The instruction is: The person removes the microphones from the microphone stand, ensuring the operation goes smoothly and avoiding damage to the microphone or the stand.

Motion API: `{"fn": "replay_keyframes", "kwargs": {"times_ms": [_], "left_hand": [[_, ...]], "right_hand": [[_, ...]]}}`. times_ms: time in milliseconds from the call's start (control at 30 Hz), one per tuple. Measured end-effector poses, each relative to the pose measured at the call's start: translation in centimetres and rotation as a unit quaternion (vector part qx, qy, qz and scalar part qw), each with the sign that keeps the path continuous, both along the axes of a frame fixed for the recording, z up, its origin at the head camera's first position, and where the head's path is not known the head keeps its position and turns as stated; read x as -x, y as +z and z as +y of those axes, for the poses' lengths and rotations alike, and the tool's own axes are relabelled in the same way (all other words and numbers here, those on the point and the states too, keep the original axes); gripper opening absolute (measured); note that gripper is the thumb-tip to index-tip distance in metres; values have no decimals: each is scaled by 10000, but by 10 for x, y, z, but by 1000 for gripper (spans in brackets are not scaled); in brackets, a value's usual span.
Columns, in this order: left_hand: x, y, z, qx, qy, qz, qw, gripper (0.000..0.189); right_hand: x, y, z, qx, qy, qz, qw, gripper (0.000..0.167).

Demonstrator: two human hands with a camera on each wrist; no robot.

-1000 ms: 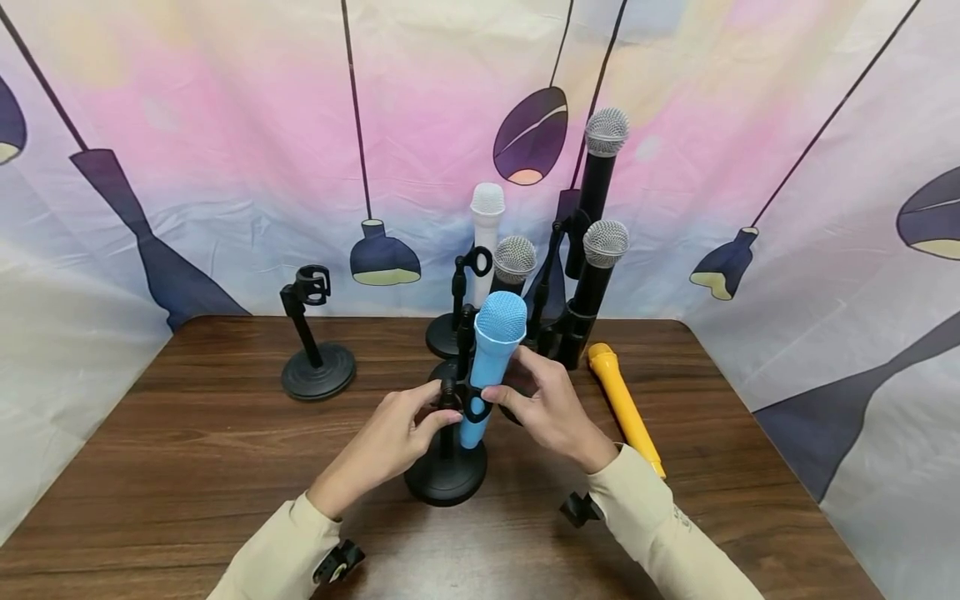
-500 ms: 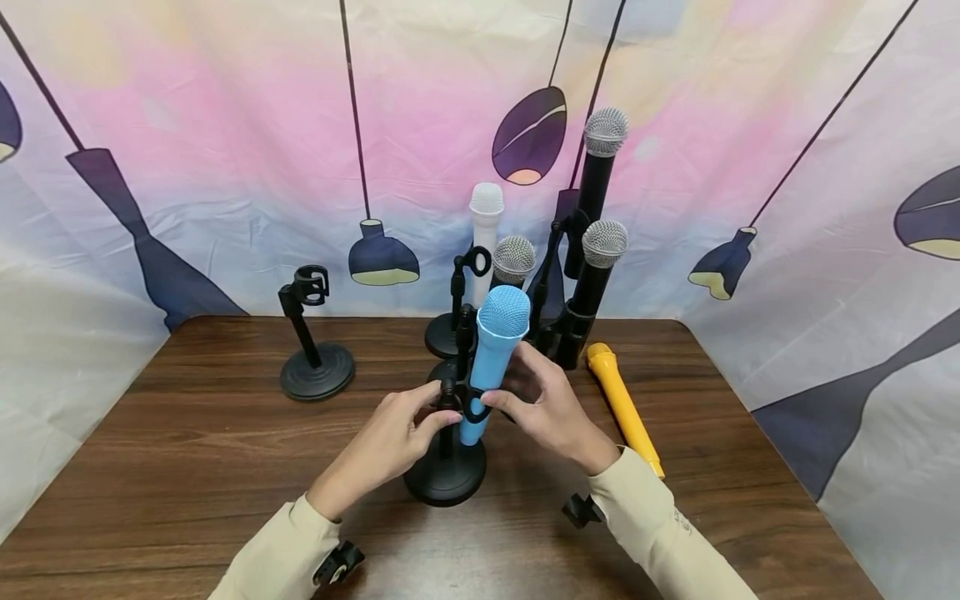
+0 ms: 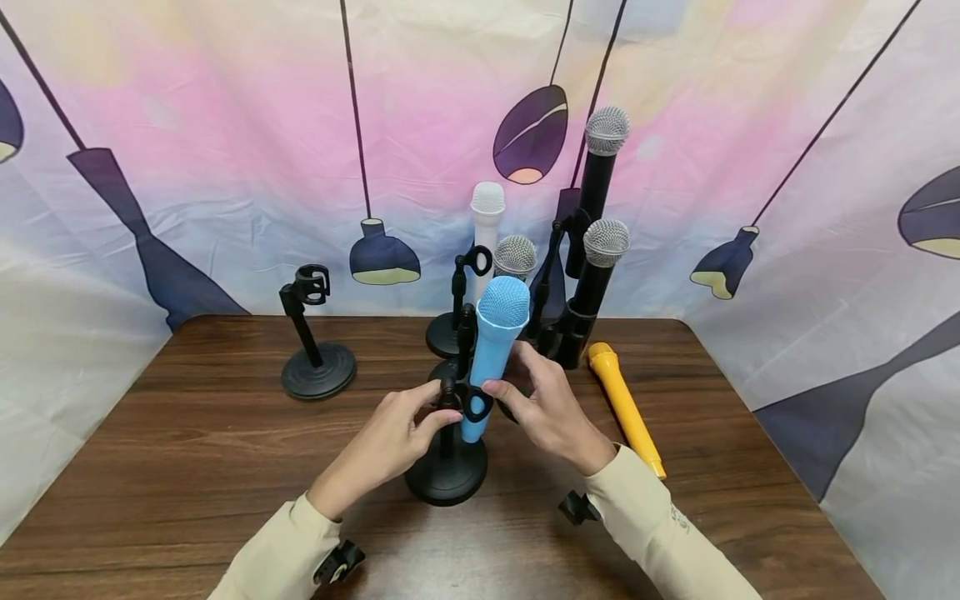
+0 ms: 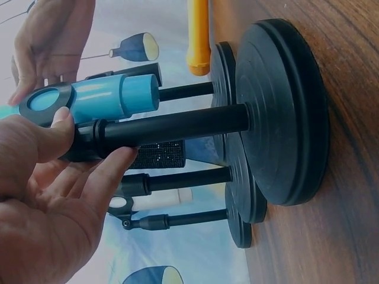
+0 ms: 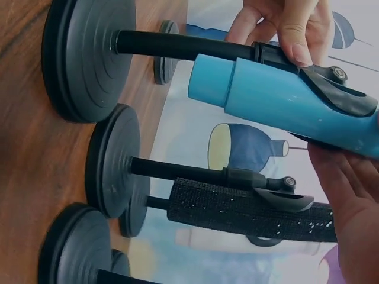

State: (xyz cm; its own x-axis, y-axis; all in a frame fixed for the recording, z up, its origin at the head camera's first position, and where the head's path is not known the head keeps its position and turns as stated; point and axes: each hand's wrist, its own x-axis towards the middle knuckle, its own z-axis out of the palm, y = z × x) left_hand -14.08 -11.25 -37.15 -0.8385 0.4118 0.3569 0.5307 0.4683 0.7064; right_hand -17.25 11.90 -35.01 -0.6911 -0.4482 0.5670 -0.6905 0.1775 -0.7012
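A light blue microphone (image 3: 492, 350) stands tilted in the black clip (image 5: 333, 90) of the nearest microphone stand (image 3: 446, 482), its lower end poking out below the clip. My left hand (image 3: 397, 429) grips the top of this stand's post just under the clip, thumb at the clip's side. My right hand (image 3: 551, 408) holds the blue microphone from the right, thumb in front by the clip and fingers behind the handle. In the right wrist view, the microphone's plain blue end (image 5: 210, 83) hangs beside the post, well above the round base (image 5: 89, 59).
Behind are a white microphone (image 3: 487, 208), two tall black microphones (image 3: 596, 179) with silver heads, and a sparkly black microphone (image 5: 237, 207) in a stand. A yellow microphone (image 3: 626, 408) lies at the right. One bare stand (image 3: 318, 371) is at the left, before a printed cloth (image 3: 247, 125).
The blue microphone has slid upward a little through the clip, its head rising and its lower end with it. The left hand and the stand have stayed put.
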Motion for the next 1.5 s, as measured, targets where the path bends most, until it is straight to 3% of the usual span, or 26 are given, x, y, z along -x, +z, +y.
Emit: {"fn": "replay_keyframes", "kwargs": {"times_ms": [200, 533, 867, 1100, 1300, 1500], "left_hand": [[-2, 2, 0, 4, 13, -37, 10000, 14], [-3, 2, -1, -35, -16, -74, 10000, 13], [-1, 2, -2, 39, -103, -88, 9999, 13], [0, 2, -2, 44, -141, -200, 9997, 14], [-1, 1, -2, 50, -67, -151, 9999, 15], [-1, 1, -1, 77, -54, -167, 9998, 15]], "right_hand": [[3, -5, 2, 380, 396, -101, 9984, 53], [-1, 1, -3, 0, -179, 235, 9996, 40], [1, -2, 0, 295, 321, -99, 9990, 45], [-1, -2, -1, 9, -101, 289, 9995, 39], [-1, 0, -2, -207, -230, 533, 9981, 39], [0, -1, 1, 64, 136, 146, 9998, 49]]}}
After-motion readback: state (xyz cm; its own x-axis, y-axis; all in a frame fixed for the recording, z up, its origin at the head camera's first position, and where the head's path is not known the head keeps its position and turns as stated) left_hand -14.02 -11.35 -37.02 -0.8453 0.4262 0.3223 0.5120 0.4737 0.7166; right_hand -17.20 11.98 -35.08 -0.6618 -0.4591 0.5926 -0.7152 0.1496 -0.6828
